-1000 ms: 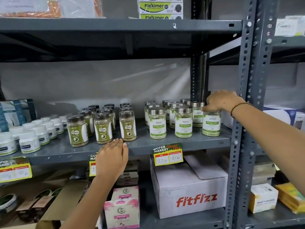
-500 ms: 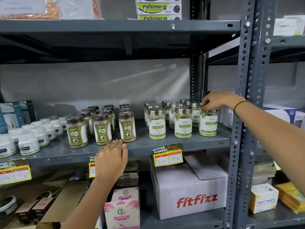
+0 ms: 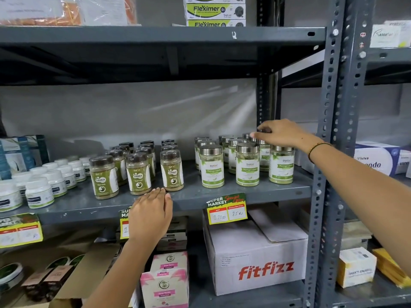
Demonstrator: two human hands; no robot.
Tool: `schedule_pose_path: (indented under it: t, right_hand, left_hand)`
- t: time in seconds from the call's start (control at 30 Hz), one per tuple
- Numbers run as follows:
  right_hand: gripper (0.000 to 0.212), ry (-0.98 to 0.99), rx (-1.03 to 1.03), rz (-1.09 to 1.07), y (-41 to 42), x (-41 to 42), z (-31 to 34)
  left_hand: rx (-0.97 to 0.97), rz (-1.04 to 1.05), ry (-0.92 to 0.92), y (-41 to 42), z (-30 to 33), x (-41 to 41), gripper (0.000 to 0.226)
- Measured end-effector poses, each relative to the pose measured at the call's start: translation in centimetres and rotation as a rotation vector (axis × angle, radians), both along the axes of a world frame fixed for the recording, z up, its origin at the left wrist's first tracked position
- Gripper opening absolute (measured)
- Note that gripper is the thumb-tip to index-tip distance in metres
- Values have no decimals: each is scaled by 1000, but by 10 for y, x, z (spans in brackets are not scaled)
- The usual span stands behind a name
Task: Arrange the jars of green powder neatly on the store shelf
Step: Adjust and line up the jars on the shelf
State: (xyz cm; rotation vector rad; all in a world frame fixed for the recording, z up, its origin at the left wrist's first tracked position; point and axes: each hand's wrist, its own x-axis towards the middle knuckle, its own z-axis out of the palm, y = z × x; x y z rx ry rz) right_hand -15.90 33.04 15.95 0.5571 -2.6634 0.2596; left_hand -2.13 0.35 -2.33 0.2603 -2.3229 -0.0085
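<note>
Clear jars of green powder with steel lids and white-green labels stand in rows on the grey middle shelf (image 3: pixel 222 194). The front three are the left jar (image 3: pixel 212 166), the middle jar (image 3: pixel 247 164) and the right jar (image 3: pixel 281 164). My right hand (image 3: pixel 282 133) hovers over the rows behind them, its fingertips at the lid of a rear jar (image 3: pixel 263 152), holding nothing. My left hand (image 3: pixel 151 212) lies flat on the shelf's front edge, fingers apart, just in front of the brown-lidded jars of olive powder (image 3: pixel 139 174).
White tubs (image 3: pixel 39 192) fill the shelf's left end. A price tag (image 3: pixel 226 210) hangs on the front edge. The grey slotted upright (image 3: pixel 327 152) stands right of the jars. Below sit a fitfizz carton (image 3: pixel 255 258) and pink boxes (image 3: pixel 165 281).
My right hand let go of the front right jar's lid and moved left and back over the rear rows. That jar now stands in line with the front two. My left hand stayed put.
</note>
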Motion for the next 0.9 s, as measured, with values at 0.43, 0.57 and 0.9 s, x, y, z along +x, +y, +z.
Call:
schedule_pose_path:
  t: [0.43, 0.57, 0.9]
  right_hand:
    - [81, -158, 136, 98, -39, -1, -9]
    - [78, -146, 140, 96, -40, -1, -9]
    - [82, -193, 146, 113, -39, 3, -6]
  left_hand:
    - [16, 2, 2, 0, 0, 0, 46]
    - [12, 0, 1, 1, 1, 1, 44]
    - [13, 12, -4, 3, 1, 2, 46]
